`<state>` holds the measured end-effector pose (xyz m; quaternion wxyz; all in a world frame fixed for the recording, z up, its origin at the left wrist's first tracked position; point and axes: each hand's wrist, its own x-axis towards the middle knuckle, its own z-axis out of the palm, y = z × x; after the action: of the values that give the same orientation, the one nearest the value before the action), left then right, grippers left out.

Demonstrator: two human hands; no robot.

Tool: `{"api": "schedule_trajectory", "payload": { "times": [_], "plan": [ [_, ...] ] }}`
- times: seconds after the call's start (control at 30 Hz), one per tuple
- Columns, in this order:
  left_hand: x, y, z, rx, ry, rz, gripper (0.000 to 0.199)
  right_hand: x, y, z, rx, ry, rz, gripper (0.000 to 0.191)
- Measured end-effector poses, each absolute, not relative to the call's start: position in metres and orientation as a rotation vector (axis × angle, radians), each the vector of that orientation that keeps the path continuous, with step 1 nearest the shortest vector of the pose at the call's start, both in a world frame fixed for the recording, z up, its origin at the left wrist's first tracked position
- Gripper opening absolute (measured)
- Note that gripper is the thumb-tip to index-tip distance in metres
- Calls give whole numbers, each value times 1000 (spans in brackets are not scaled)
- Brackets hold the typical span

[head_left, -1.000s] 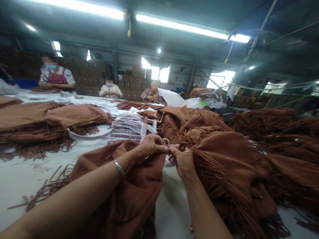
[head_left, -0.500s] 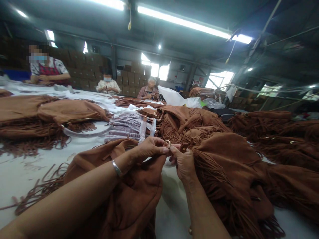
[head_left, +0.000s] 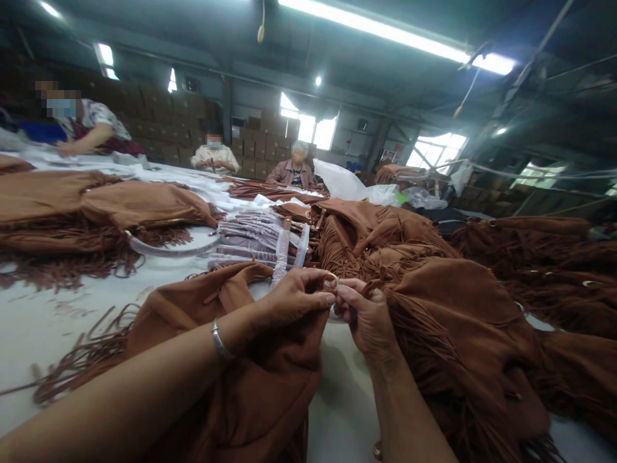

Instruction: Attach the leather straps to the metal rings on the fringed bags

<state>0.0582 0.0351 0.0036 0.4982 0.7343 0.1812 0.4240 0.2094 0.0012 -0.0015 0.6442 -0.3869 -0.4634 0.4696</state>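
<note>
A brown suede bag [head_left: 270, 379] with fringe lies on the table in front of me. At its right upper corner, my left hand [head_left: 294, 294] pinches a small metal ring [head_left: 331, 281] between thumb and fingers. My right hand [head_left: 370, 315] is closed at the same ring, its fingertips meeting those of the left. A brown leather strap end [head_left: 373, 287] shows between the right thumb and fingers, partly hidden. Whether the strap passes through the ring, I cannot tell. Behind the bag stands a plastic-wrapped strap [head_left: 281, 256] with a brown leather tip.
Fringed brown bags are heaped on the right [head_left: 443, 302] and others lie on the left [head_left: 149, 204]. Plastic-wrapped strips [head_left: 250, 235] lie in the middle of the white table [head_left: 53, 321]. Three people sit or stand across it, with stacked cartons [head_left: 159, 122] behind them.
Both hands have shifted slightly right in view, and the right fingers have closed in on the ring. The strap end is now more hidden. The person at far left has leaned forward.
</note>
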Motion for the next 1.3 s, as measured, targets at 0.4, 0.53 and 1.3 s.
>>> {"api": "schedule_trajectory", "payload": {
  "times": [0.4, 0.53, 1.3],
  "plan": [
    [63, 25, -5, 2048, 1135, 1359, 20, 196, -2, -4, -1060, -1152, 593, 17],
    [64, 23, -7, 2232, 1334, 1336, 13, 190, -6, -3, -1215, -1302, 352, 15],
    [74, 25, -11, 2622, 1422, 1153, 15, 196, 3, -11, -1367, -1286, 309, 14]
  ]
}}
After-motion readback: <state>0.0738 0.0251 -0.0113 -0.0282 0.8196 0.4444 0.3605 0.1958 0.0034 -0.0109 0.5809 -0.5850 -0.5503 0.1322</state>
